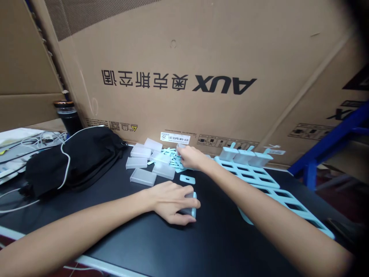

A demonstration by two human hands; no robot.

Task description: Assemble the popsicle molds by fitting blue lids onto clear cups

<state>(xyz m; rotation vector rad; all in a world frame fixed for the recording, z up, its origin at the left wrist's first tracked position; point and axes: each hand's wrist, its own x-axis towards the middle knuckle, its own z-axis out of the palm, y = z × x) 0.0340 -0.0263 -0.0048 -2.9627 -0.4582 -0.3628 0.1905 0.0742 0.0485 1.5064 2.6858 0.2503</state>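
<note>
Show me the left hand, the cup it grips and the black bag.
Left hand (170, 199): head view, back of the hand.
Cup (188, 211): head view, its grey side below the fingers.
Black bag (89, 154): head view, top fabric.

**A stockroom corner used for small assembly work**

Tall shipping cartons (184, 57) printed with AUX and handling labels wall in a black desk (207, 246). A blue metal frame (331, 140) stands at the right. Batches of identical frosted covers (143, 177) and pale blue mould trays (259, 175) lie spread across the desk.
</note>
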